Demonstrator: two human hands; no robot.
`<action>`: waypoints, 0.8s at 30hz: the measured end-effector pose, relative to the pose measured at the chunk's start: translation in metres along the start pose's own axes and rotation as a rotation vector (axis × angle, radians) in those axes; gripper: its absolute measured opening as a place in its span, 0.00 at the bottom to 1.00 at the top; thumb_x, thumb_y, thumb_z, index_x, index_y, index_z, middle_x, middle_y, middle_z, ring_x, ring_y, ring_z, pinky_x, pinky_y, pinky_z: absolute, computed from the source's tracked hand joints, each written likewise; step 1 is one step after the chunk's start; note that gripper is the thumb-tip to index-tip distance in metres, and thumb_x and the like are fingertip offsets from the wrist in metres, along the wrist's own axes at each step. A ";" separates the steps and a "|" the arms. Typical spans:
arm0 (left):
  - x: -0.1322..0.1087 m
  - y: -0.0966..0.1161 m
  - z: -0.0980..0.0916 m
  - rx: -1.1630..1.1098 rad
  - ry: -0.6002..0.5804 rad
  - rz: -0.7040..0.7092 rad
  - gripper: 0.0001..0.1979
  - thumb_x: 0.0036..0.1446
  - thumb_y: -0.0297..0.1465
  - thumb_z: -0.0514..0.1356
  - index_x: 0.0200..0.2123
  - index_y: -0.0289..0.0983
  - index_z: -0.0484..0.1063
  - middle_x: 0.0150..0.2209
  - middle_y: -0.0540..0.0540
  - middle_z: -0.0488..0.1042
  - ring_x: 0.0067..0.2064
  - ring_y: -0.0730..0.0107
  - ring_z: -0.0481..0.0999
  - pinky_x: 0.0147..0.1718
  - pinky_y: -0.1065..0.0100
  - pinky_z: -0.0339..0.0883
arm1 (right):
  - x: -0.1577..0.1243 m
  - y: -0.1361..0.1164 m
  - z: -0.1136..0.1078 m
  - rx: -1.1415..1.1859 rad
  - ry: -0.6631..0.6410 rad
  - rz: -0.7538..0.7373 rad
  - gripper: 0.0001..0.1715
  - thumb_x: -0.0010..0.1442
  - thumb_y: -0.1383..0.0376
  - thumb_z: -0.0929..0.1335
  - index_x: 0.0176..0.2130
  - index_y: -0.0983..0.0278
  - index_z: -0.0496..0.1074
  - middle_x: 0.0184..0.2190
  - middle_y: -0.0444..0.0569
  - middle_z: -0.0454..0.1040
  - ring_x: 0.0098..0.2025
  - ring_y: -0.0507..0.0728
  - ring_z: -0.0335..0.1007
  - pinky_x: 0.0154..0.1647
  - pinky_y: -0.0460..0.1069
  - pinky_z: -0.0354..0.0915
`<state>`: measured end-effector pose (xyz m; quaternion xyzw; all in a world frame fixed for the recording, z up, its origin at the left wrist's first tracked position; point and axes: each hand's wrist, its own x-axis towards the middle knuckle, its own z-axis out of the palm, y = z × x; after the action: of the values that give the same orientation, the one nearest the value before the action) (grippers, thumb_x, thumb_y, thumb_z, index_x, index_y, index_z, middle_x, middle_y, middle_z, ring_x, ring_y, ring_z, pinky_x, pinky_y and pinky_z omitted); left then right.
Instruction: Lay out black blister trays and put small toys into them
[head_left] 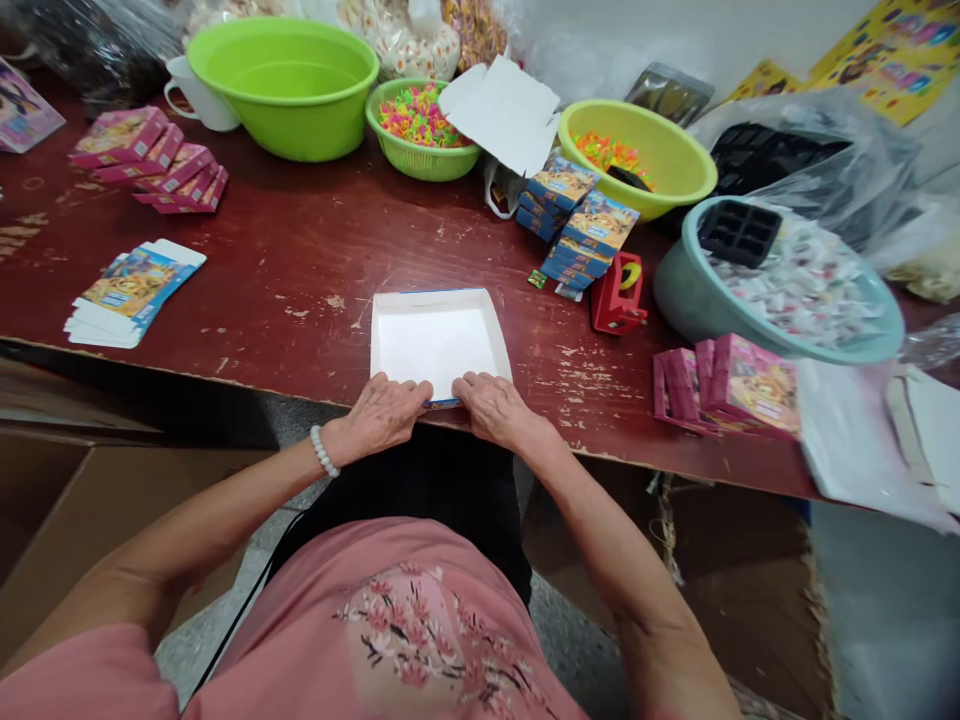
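A flat white cardboard box blank (436, 335) with blue edges lies on the dark red table (300, 260), its side flaps raised. My left hand (381, 412) and my right hand (493, 405) sit side by side at its near edge. Both have fingers curled and pressed onto the near flap, pinching it at the table's front edge. A white bead bracelet (323, 451) circles my left wrist.
Flat printed blanks (135, 290) lie at left, pink boxes (154, 160) behind them. Green bowls (289, 80) (637, 150), a basket of coloured bits (420, 125), blue boxes (581, 225), a red tape dispenser (616, 295) and a teal basin (780, 290) stand behind and right. More pink boxes (731, 385) sit at right.
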<state>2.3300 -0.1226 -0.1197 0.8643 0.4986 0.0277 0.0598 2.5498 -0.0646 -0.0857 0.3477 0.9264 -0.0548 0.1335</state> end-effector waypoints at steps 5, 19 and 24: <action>0.012 0.020 0.001 -0.125 -0.074 -0.060 0.09 0.71 0.28 0.50 0.52 0.40 0.65 0.41 0.44 0.80 0.43 0.57 0.80 0.41 0.59 0.65 | 0.006 0.017 -0.010 -0.002 -0.056 0.005 0.14 0.66 0.74 0.62 0.47 0.63 0.73 0.48 0.54 0.79 0.51 0.65 0.73 0.52 0.61 0.61; 0.050 0.018 -0.044 -0.690 -0.139 0.012 0.24 0.69 0.50 0.57 0.58 0.39 0.67 0.49 0.40 0.78 0.45 0.56 0.80 0.46 0.56 0.73 | -0.020 0.082 -0.014 0.567 0.260 -0.102 0.19 0.69 0.61 0.68 0.58 0.63 0.72 0.55 0.58 0.75 0.57 0.63 0.72 0.59 0.58 0.66; 0.172 -0.009 -0.077 -0.932 0.170 -0.113 0.26 0.66 0.53 0.58 0.54 0.39 0.73 0.51 0.39 0.79 0.53 0.54 0.77 0.54 0.55 0.69 | -0.013 0.182 -0.019 0.940 0.842 0.505 0.22 0.69 0.52 0.62 0.54 0.61 0.73 0.51 0.56 0.78 0.53 0.64 0.75 0.58 0.63 0.70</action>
<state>2.4007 0.0367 -0.0467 0.7115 0.4826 0.3155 0.4016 2.6746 0.0682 -0.0651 0.5662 0.6676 -0.2789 -0.3950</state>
